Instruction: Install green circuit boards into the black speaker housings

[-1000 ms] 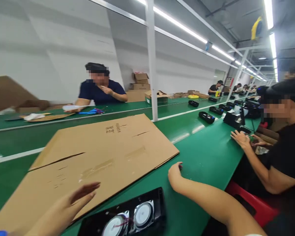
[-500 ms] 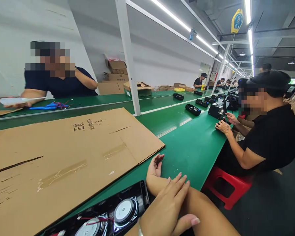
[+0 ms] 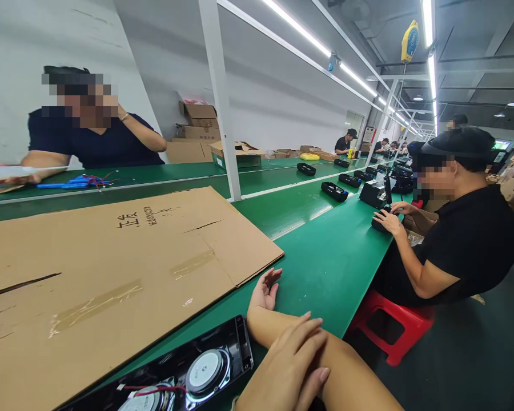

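Note:
My left hand (image 3: 285, 362) lies across my right forearm, its fingers resting on the skin and the thumb apart from them. Beyond it, my right hand (image 3: 265, 290) rests on the green table (image 3: 317, 268), palm turned up and fingers loosely curled, with nothing in it. At the bottom, left of my hands, a black speaker housing (image 3: 235, 342) holds two round speakers (image 3: 205, 371) with red wires. A large flat cardboard sheet (image 3: 154, 251) covers the table at the left, its corner just beyond my right hand.
Across the table a person (image 3: 94, 137) sits near blue and red wires (image 3: 79, 181). At the right another person (image 3: 475, 240) on a red stool (image 3: 394, 331) handles a black part. Several black housings (image 3: 334, 191) line the table. A white post (image 3: 223, 103) stands beyond the cardboard.
The view has shifted slightly. My left hand's thumb has drawn closer to its fingers on the forearm. The person at the right has lowered the hands onto the black part.

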{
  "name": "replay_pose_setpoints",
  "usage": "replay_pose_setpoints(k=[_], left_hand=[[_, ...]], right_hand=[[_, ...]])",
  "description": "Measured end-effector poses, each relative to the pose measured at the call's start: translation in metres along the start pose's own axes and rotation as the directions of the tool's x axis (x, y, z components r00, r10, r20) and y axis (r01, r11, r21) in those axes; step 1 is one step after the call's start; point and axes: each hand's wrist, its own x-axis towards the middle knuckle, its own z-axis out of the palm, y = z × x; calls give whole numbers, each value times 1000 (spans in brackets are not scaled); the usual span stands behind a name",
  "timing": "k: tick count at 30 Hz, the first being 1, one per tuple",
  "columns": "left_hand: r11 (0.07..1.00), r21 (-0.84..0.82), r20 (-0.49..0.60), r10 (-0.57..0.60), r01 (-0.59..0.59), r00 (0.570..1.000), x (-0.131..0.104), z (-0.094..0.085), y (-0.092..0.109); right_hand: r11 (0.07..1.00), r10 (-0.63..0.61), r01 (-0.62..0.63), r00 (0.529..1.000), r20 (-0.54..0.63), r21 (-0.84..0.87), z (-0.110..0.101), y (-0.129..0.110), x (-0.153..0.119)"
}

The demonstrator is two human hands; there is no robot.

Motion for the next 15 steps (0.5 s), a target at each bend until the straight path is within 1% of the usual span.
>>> replay_pose_setpoints(k=[2,6,11,13,15], left_hand=[[999,-40,20,29,-29,999,-1,1,-3],[983,-170,20,-68,71,997,-3,1,-3],[958,-270,67,-87,102,994,4,-5,1],[934,-330,87,-117,139,989,10,-5,2],[890,-399,113,-191,221,975,16,-2,5]], right_hand=[[999,-14,16,999,44,-39,-1,-1,2],[993,-14,28,992,125,-114,-1,-3,4],[975,7,38,979,206,-217,0,-7,3],[961,19,50,969,246,-270,1,-9,2],[941,33,69,956,292,-331,2,-12,1]])
